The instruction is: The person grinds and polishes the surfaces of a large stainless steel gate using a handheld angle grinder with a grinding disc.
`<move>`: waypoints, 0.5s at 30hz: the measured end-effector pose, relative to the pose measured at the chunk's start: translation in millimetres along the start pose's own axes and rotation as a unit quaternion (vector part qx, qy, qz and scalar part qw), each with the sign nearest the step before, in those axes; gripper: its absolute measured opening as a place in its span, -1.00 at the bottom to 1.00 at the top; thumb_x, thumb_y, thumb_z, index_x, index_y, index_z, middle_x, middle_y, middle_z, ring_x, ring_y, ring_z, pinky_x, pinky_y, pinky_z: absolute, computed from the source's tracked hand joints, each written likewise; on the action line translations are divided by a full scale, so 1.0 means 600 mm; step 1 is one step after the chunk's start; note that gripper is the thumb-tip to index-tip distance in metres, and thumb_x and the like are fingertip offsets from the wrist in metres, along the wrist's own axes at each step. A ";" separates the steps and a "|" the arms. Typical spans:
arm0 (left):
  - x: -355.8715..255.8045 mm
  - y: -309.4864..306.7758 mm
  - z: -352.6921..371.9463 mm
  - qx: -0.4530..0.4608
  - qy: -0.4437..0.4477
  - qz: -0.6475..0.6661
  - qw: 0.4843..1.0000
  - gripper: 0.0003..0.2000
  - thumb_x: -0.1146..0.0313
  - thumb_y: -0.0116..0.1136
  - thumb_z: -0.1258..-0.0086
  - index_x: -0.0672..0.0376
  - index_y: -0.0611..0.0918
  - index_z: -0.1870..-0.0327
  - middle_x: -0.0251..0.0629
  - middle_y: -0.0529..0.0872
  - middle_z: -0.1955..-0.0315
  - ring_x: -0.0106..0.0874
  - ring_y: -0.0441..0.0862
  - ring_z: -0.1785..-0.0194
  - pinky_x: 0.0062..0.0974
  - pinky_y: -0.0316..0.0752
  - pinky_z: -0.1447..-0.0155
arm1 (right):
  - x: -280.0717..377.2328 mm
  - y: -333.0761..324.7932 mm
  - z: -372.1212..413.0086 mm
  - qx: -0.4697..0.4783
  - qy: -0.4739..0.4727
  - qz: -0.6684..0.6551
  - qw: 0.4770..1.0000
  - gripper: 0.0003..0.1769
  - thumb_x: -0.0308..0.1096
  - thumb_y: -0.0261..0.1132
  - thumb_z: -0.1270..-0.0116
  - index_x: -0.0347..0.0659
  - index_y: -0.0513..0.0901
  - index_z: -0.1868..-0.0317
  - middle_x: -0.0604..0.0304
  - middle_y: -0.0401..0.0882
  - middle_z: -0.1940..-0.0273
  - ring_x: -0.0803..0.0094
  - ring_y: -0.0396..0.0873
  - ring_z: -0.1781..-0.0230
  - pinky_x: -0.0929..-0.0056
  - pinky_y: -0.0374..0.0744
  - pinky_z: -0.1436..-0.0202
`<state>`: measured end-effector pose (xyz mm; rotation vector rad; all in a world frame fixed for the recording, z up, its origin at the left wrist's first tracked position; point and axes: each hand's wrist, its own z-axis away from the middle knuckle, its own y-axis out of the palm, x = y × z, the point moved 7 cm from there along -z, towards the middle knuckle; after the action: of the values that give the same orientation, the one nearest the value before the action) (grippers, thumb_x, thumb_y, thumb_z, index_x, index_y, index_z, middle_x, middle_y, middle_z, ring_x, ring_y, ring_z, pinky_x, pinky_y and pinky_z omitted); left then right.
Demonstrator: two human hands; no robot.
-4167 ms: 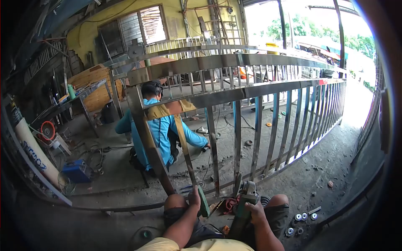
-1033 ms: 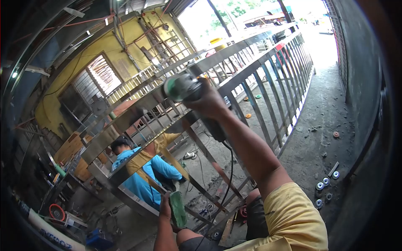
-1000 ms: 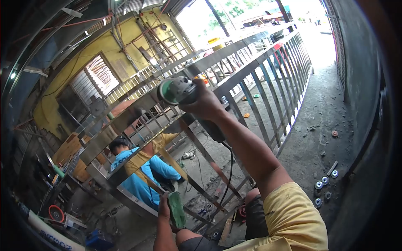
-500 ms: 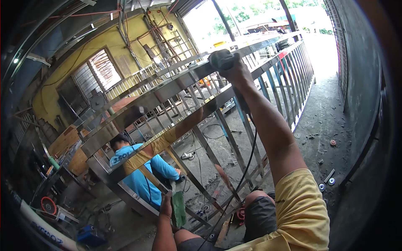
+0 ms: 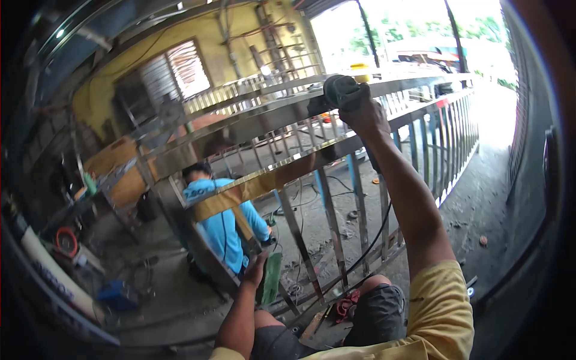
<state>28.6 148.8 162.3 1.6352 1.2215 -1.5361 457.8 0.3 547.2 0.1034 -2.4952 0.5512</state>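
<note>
My right hand (image 5: 363,114) is wrapped round a dark power tool (image 5: 341,93), which rests against the wide upper rail of a shiny metal railing (image 5: 258,120). A black cord hangs from the tool. Low at the centre, my left hand (image 5: 256,270) is beside a green block (image 5: 272,279), its fingers closed against the block's edge near a railing bar. Slanting metal bars run between the rails in front of me.
A co-worker in a blue shirt (image 5: 219,225) crouches beyond the railing at the left. A white cylinder (image 5: 57,270) and a blue box (image 5: 118,295) are at the lower left. Cords cross the floor. A grey wall stands at the right.
The whole view has swung, so the railing, the co-worker and both hands appear shifted right. My right hand is still on the tool, and the tool stays on the upper rail.
</note>
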 end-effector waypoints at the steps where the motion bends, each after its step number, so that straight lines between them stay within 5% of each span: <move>1: -0.016 0.006 0.007 -0.009 0.000 -0.005 1.000 -0.22 -0.18 0.11 -0.46 0.35 0.36 -0.44 -0.13 0.52 -0.28 -0.29 0.42 -0.31 -0.36 0.23 -0.45 | 0.037 0.002 0.017 0.008 -0.009 0.005 1.000 -0.03 -0.07 0.50 -0.10 -0.11 0.25 -0.47 -0.19 0.73 0.01 -0.17 0.71 -0.05 -0.08 0.66 -0.06; 5: -0.078 0.022 0.033 -0.034 -0.044 -0.007 0.998 -0.18 -0.24 0.17 -0.37 0.36 0.39 -0.37 -0.05 0.55 -0.20 -0.26 0.49 -0.24 -0.35 0.32 -0.36 | 0.137 0.024 0.069 0.033 -0.054 0.032 0.997 -0.16 -0.10 0.45 -0.15 -0.05 0.29 -0.40 -0.18 0.75 0.09 -0.19 0.73 0.03 -0.12 0.68 0.03; 8: -0.031 0.017 -0.006 0.005 0.012 -0.009 1.000 -0.15 -0.27 0.19 -0.33 0.38 0.38 -0.35 0.00 0.56 -0.18 -0.24 0.53 -0.22 -0.34 0.35 -0.33 | 0.217 0.040 0.113 0.066 -0.087 0.035 0.993 -0.21 -0.10 0.43 -0.17 -0.01 0.30 -0.38 -0.17 0.76 0.12 -0.20 0.74 0.08 -0.14 0.69 0.05; 13: -0.045 0.021 0.009 -0.052 0.022 0.023 0.998 -0.14 -0.30 0.19 -0.32 0.39 0.38 -0.31 0.06 0.61 -0.13 -0.14 0.57 -0.23 -0.29 0.36 -0.35 | 0.362 0.088 0.185 0.074 -0.182 -0.015 0.980 -0.43 -0.09 0.28 -0.29 -0.02 0.39 -0.28 -0.25 0.74 0.23 -0.24 0.74 0.17 -0.20 0.69 0.08; 15: -0.039 0.019 0.008 -0.028 -0.007 0.017 0.999 -0.22 -0.22 0.18 -0.37 0.36 0.41 -0.33 -0.03 0.58 -0.17 -0.24 0.51 -0.25 -0.33 0.31 -0.38 | 0.419 0.102 0.208 0.105 -0.190 -0.008 0.976 -0.39 -0.15 0.37 -0.24 -0.05 0.36 -0.25 -0.24 0.73 0.20 -0.23 0.74 0.14 -0.18 0.69 0.08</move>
<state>38.5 134.4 182.2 1.5974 1.2136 -1.4771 171.9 17.0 571.0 0.3390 -2.7921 0.8559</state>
